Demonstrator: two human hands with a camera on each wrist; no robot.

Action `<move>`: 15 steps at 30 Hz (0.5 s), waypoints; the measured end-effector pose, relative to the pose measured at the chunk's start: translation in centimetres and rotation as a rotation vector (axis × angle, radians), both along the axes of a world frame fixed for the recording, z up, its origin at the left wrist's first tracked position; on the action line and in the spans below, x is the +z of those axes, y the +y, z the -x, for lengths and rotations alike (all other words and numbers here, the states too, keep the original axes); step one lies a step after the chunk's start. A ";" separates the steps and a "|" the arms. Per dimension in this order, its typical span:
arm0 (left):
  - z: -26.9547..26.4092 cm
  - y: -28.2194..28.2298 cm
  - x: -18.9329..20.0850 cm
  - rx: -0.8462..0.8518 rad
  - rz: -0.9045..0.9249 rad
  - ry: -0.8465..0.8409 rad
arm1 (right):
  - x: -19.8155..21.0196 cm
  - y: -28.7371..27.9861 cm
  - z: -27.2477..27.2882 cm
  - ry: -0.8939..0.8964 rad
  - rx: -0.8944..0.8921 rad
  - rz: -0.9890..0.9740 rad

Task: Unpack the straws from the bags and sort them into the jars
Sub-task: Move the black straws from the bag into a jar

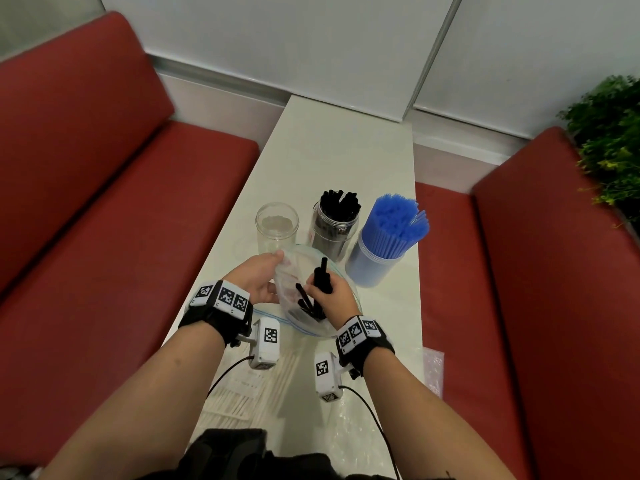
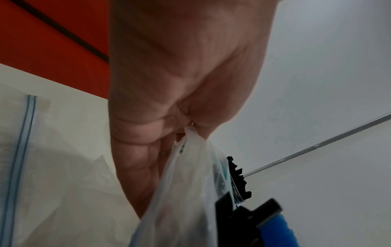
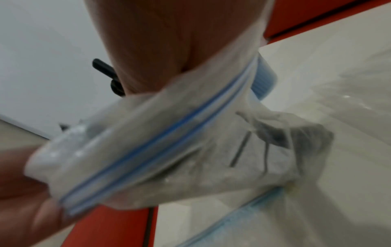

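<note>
Counting three jars (image 1: pixel 277 225), two hands (image 1: pixel 258 279)

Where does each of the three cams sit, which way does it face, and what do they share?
Head: on the head, facing forward and down at the table; both forearms, left hand and right hand show.
Left wrist: under the left wrist, looking along the palm at the pinched zip bag.
Right wrist: under the right wrist, looking along the right hand at the bag's blue zip and the black straws it grips.
Shared: all three show the zip bag and black straws.
</note>
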State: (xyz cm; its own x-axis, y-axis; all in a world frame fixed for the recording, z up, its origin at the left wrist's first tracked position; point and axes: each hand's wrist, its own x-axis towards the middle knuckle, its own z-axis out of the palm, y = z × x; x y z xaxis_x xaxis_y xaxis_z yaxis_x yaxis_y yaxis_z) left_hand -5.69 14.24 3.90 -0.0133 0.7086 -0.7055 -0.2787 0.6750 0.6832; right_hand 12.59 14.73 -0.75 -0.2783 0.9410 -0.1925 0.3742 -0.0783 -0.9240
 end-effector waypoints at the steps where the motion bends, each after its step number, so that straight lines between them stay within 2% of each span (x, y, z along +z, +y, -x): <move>1: 0.0 0.0 0.0 -0.008 0.001 -0.002 | -0.6 -0.2 -0.1 -0.001 -0.009 0.042; 4: 0.0 0.0 -0.2 -0.038 0.001 -0.001 | -1.6 -0.5 0.0 -0.033 -0.006 0.135; 7: 0.3 0.2 -0.5 -0.022 0.009 -0.001 | 0.2 0.4 0.2 -0.072 0.015 0.120; 12: 0.6 0.9 -1.1 0.024 0.027 -0.025 | 8.5 4.3 0.7 0.060 0.052 0.001; 15: 0.9 1.3 -1.5 0.007 0.024 -0.056 | 13.8 8.0 0.4 0.275 -0.033 -0.131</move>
